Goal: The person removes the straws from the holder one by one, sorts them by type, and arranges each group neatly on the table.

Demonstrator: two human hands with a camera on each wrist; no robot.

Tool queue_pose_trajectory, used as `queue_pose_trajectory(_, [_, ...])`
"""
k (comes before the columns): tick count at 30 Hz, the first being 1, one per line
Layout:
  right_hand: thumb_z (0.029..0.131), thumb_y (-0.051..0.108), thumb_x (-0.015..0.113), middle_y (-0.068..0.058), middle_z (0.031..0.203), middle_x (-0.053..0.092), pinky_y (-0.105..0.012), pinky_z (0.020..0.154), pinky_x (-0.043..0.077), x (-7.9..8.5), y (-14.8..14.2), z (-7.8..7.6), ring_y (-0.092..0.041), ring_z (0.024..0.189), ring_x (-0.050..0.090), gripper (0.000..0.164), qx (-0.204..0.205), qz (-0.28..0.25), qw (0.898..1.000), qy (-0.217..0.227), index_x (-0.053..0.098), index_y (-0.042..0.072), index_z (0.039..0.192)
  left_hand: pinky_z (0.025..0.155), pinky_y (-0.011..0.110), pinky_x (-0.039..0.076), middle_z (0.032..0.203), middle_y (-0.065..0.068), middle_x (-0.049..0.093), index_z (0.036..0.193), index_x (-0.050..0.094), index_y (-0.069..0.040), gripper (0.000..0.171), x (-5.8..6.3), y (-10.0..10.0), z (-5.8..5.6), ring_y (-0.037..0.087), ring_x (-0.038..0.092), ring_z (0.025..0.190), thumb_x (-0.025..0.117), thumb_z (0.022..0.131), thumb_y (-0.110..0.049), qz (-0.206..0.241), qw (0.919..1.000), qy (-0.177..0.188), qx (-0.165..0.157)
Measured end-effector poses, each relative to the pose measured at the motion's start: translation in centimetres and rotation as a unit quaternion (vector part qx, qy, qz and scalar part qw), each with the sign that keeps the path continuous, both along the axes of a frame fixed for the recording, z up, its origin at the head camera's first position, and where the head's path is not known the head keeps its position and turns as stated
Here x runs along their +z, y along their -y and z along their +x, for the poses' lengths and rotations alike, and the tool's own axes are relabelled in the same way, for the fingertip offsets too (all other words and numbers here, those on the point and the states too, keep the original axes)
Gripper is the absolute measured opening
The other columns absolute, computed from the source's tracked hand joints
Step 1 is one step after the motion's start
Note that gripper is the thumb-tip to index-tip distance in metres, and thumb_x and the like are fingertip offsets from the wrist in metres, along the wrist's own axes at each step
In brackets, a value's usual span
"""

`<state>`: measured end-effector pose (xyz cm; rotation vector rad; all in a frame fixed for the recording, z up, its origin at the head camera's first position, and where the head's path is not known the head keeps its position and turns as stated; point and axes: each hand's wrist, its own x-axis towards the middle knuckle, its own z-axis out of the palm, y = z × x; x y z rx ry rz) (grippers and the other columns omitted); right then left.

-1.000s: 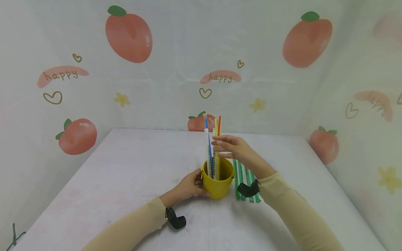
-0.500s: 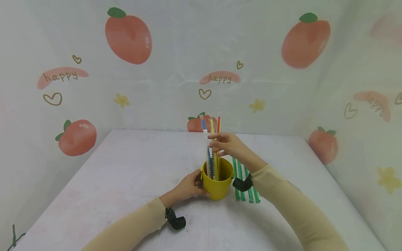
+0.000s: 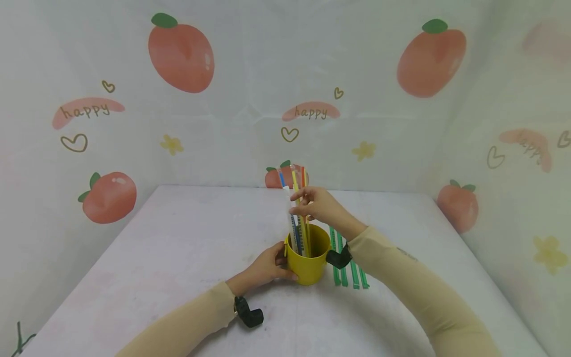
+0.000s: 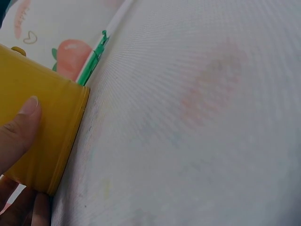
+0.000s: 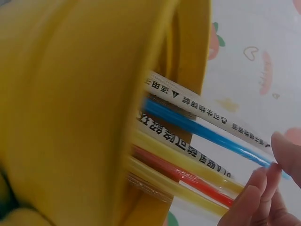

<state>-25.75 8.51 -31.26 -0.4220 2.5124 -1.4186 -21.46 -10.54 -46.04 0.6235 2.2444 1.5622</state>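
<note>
A small yellow bucket (image 3: 308,265) stands upright on the white table. My left hand (image 3: 264,267) grips its left side, with the thumb (image 4: 21,129) across the wall and the other fingers low against it. Several drinking straws (image 3: 296,233) lean out of the bucket: printed white-wrapped ones, a blue straw (image 5: 202,132), a red straw (image 5: 188,179) and yellow ones. My right hand (image 3: 323,206) holds the straws near their upper part, thumb and fingertips curled at them. Exactly which straws it pinches is partly hidden by the fingers.
Several green-wrapped straws (image 3: 354,272) lie side by side on the table (image 3: 200,228), right of the bucket and partly under my right wrist. A white backdrop (image 3: 250,74) with peach prints encloses the table at the back and sides.
My right hand has moved left and its fingers have closed in on the straws. The straws' tops have tilted left with it. The left hand and the bucket stay in place.
</note>
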Motion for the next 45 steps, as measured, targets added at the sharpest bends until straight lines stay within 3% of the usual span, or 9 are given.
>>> queue_pose_trajectory(9, [0.081, 0.021, 0.079, -0.004, 0.077, 0.055, -0.023, 0.06, 0.054, -0.2, 0.9, 0.3, -0.017, 0.066, 0.054, 0.029, 0.001, 0.044, 0.998, -0.041, 0.064, 0.009, 0.102, 0.107, 0.042, 0.045, 0.143, 0.017, 0.048, 0.143, 0.037, 0.0, 0.081, -0.1, 0.0, -0.1, 0.033, 0.052, 0.128, 0.082, 0.076, -0.011, 0.008, 0.9999, -0.007, -0.002])
queue_pose_trajectory(17, [0.082, 0.02, 0.078, -0.004, 0.082, 0.059, -0.021, 0.06, 0.052, 0.0, 1.2, 0.8, -0.018, 0.07, 0.054, 0.026, -0.012, 0.049, 0.998, -0.034, 0.062, 0.007, 0.099, 0.108, 0.043, 0.045, 0.143, 0.016, 0.048, 0.142, 0.038, -0.001, 0.081, -0.1, 0.0, 0.0, 0.033, 0.052, 0.128, 0.083, 0.075, -0.012, -0.003, 1.0, -0.001, 0.005])
queue_pose_trajectory(24, [0.084, 0.019, 0.076, -0.004, 0.086, 0.059, -0.022, 0.064, 0.053, -0.2, 0.9, 0.9, -0.017, 0.073, 0.055, 0.021, -0.006, 0.03, 0.999, -0.024, 0.062, 0.007, 0.094, 0.108, 0.041, 0.045, 0.144, 0.014, 0.048, 0.143, 0.038, -0.002, 0.083, 0.0, 0.0, 0.0, 0.032, 0.052, 0.129, 0.083, 0.075, -0.015, -0.007, 0.9999, 0.003, 0.007])
queue_pose_trajectory(32, [0.087, 0.016, 0.073, -0.007, 0.094, 0.062, -0.026, 0.074, 0.06, -0.5, 0.5, 1.4, -0.018, 0.084, 0.062, 0.019, 0.004, -0.004, 1.0, -0.005, 0.062, 0.006, 0.1, 0.107, 0.041, 0.046, 0.144, 0.014, 0.048, 0.144, 0.037, -0.003, 0.084, 0.0, 0.0, 0.0, 0.032, 0.052, 0.128, 0.083, 0.076, -0.016, -0.009, 0.9999, 0.0, 0.006])
queue_pose_trajectory(45, [0.091, 0.007, 0.066, -0.015, 0.106, 0.061, -0.039, 0.086, 0.059, 0.1, -0.9, 1.9, -0.024, 0.097, 0.068, 0.023, 0.01, -0.112, 0.994, -0.005, 0.059, -0.002, 0.11, 0.108, 0.041, 0.044, 0.144, 0.014, 0.048, 0.145, 0.037, -0.005, 0.083, 0.1, -0.1, 0.1, 0.031, 0.052, 0.129, 0.083, 0.076, -0.012, -0.001, 1.0, 0.005, 0.006])
